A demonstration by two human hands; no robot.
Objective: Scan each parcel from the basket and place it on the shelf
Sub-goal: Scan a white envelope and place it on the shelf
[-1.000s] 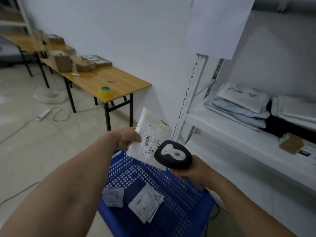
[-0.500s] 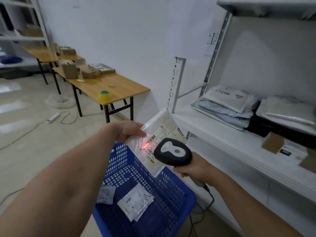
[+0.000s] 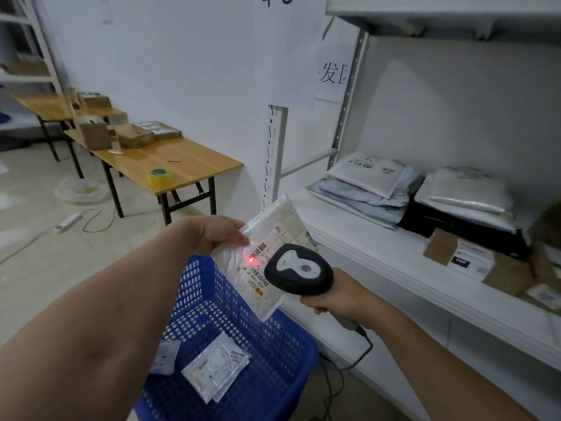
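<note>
Fingers (image 3: pixel 238 237) of the left hand (image 3: pixel 212 233) pinched the upper-left corner of the parcel (image 3: pixel 282 220). The thumb lay on the label side; the other fingers were hidden behind it. Right hand (image 3: pixel 337 294) was clenched round the handle of the scanner (image 3: pixel 299 268), head aimed at the parcel's label (image 3: pixel 267 262). Its red dot (image 3: pixel 251 259) sat just below the barcode, not squarely on it. Parcel hung tilted in the air above the far rim of the blue basket (image 3: pixel 197 299), lower end dipping towards the basket, just beside the front edge of the shelf (image 3: pixel 379 253).

Handling, as a judgement:
- White bubble mailer, flat and light. One corner pinch carried it with no visible sag.
- Padded and soft. Stiff enough to present flat for a scan, but it would likely buckle if squeezed mid-panel.
- Skin looked glossy, probably slippery. Best grip was across an edge or corner, thumb clear of the barcode.
- Contents couldn't be seen, so fragility unknown. It should be set down, not tossed.
- For shelving, it could slide flat onto bare board at the front, or go on the mailer stack (image 3: pixel 364 183) further back.

A small flat packet (image 3: pixel 215 366) and a second packet (image 3: pixel 165 357) lay on the basket floor. Both looked thin and would probably need an edge lift off the mesh.
</note>
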